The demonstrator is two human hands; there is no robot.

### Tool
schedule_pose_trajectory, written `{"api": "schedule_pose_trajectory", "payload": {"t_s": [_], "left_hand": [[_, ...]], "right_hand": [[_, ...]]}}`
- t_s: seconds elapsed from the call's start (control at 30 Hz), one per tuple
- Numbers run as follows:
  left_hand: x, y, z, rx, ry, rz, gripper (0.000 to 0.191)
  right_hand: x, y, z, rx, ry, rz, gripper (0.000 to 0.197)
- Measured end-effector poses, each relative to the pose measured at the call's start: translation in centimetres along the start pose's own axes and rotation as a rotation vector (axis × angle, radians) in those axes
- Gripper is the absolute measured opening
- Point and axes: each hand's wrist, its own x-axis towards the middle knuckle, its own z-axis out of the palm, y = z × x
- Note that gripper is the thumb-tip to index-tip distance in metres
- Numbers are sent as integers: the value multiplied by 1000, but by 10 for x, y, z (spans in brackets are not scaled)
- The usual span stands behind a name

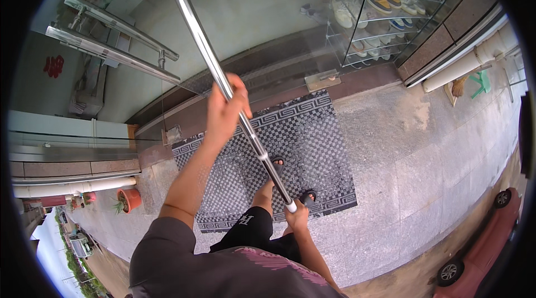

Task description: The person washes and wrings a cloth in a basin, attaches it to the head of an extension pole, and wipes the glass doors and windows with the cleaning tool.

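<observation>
A shiny metal telescopic pole (pixel 201 38) runs slantwise from the top edge down towards my body; its far end is out of view. My left hand (pixel 229 105) is wrapped around the thicker upper tube, in front of the doormat's far edge. Lower down, my right hand (pixel 297 215) grips the pole's near end, by its white end piece (pixel 290 206). Between the hands, a pale collar (pixel 262 155) joins the thick tube to a thinner one. Beyond the pole stand glass doors (pixel 259 13) with long metal bar handles (pixel 121 57).
My sandalled feet (pixel 307 198) are on a patterned black and grey doormat (pixel 326 143). Behind glass at the upper right is a shoe rack (pixel 389 17). A potted plant (pixel 129 200) stands left, a green stool (pixel 481 82) right, and a red car (pixel 477 243) lower right.
</observation>
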Motion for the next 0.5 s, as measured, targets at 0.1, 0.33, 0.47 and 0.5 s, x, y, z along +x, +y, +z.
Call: {"api": "schedule_pose_trajectory", "payload": {"t_s": [0.1, 0.33, 0.47, 0.5], "left_hand": [[-89, -117, 29, -84, -227, -350, 9], [-160, -410, 44, -50, -269, -905, 9], [-137, -543, 54, 268, -351, -1058, 21], [-131, -569, 50, 350, -367, -1087, 24]], "right_hand": [[-95, 98, 1, -88, -49, 296, 21], [-154, 89, 44, -285, -188, 785, 29], [-68, 79, 84, -338, -180, 873, 28], [-47, 74, 91, -330, -177, 882, 27]]}}
